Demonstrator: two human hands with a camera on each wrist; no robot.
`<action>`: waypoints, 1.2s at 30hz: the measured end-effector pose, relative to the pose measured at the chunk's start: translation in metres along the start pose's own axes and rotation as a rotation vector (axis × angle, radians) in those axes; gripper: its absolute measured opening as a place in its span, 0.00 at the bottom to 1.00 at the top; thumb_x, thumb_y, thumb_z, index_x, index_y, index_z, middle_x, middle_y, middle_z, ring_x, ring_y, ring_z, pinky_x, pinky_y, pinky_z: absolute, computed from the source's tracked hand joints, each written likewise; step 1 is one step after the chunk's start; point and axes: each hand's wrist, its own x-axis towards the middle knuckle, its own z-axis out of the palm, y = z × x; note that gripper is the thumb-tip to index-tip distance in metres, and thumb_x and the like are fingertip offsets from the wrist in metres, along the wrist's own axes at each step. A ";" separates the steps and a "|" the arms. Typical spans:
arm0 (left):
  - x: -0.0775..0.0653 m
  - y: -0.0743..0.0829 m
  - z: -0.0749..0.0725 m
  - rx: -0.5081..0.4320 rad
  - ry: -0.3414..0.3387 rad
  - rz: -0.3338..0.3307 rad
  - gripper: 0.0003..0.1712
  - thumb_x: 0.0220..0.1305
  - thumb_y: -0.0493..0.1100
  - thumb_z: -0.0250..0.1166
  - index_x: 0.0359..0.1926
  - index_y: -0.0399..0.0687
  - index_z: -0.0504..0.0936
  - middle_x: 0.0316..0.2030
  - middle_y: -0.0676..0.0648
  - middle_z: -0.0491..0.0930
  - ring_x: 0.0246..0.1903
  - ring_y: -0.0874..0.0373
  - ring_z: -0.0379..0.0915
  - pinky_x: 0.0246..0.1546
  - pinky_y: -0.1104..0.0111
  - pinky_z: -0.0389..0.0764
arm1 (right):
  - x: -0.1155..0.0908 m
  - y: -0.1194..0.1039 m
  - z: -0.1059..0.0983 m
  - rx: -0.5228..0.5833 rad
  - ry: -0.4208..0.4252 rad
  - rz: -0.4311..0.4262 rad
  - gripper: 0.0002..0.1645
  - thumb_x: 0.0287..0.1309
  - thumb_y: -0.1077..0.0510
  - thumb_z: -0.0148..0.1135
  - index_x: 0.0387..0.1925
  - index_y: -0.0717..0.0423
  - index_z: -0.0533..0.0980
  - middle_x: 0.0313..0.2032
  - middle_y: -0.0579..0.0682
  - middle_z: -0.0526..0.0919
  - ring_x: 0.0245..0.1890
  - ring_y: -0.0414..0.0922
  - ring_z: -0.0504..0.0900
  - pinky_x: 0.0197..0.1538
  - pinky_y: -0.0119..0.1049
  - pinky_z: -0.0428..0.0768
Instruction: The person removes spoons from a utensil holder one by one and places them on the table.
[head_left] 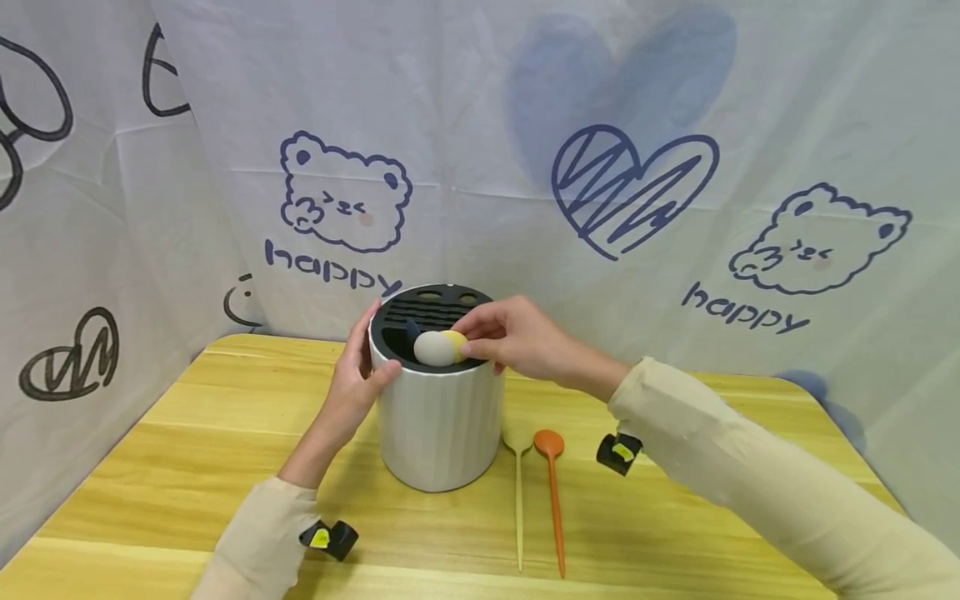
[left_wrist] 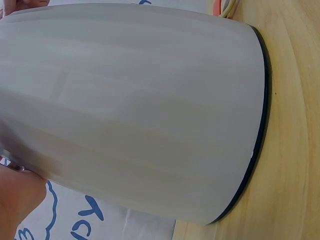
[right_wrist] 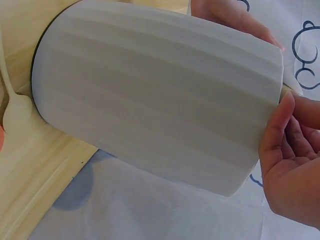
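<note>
A white ribbed utensil holder [head_left: 441, 429] with a black slotted top [head_left: 427, 310] stands upright on the table. My left hand [head_left: 352, 375] holds its left side, thumb on the front rim. At the front opening, my right hand [head_left: 517, 337] pinches the rounded yellow head of a spoon [head_left: 456, 343] between thumb and fingers. Just left of it shows a whitish oval spoon head [head_left: 432, 349], and a dark blue piece [head_left: 412, 331] stands behind. Any handles are hidden inside the holder. In the right wrist view, my right hand [right_wrist: 295, 160] is at the rim.
On the wooden table [head_left: 150, 492], a pale yellow spoon [head_left: 518, 492] and an orange spoon [head_left: 555, 500] lie side by side, right of the holder's base. A printed white cloth [head_left: 480, 225] hangs behind the table.
</note>
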 end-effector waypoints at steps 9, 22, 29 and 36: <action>0.001 -0.001 0.000 -0.002 -0.002 0.002 0.54 0.60 0.62 0.64 0.76 0.46 0.47 0.74 0.45 0.47 0.72 0.54 0.43 0.70 0.55 0.47 | -0.001 -0.001 -0.002 0.005 0.000 -0.001 0.13 0.59 0.67 0.64 0.46 0.65 0.81 0.37 0.54 0.86 0.30 0.43 0.79 0.30 0.42 0.81; 0.002 0.000 0.000 -0.001 0.000 0.007 0.54 0.59 0.63 0.64 0.75 0.45 0.48 0.74 0.44 0.47 0.72 0.53 0.42 0.71 0.55 0.46 | 0.001 -0.002 -0.009 0.102 -0.031 0.076 0.14 0.61 0.66 0.63 0.49 0.62 0.81 0.41 0.53 0.86 0.34 0.44 0.81 0.34 0.41 0.83; 0.001 0.001 0.000 0.000 0.002 -0.002 0.54 0.60 0.62 0.64 0.76 0.46 0.48 0.74 0.45 0.47 0.72 0.54 0.43 0.71 0.55 0.46 | 0.002 -0.003 -0.011 0.128 -0.058 0.103 0.15 0.63 0.65 0.60 0.50 0.62 0.81 0.43 0.52 0.85 0.36 0.45 0.81 0.37 0.43 0.83; 0.001 0.000 -0.001 -0.002 0.001 -0.003 0.55 0.59 0.63 0.65 0.76 0.45 0.47 0.74 0.46 0.47 0.72 0.55 0.42 0.71 0.55 0.46 | 0.002 -0.005 -0.012 0.137 -0.049 0.095 0.15 0.61 0.66 0.62 0.50 0.63 0.81 0.44 0.53 0.85 0.36 0.45 0.80 0.37 0.43 0.83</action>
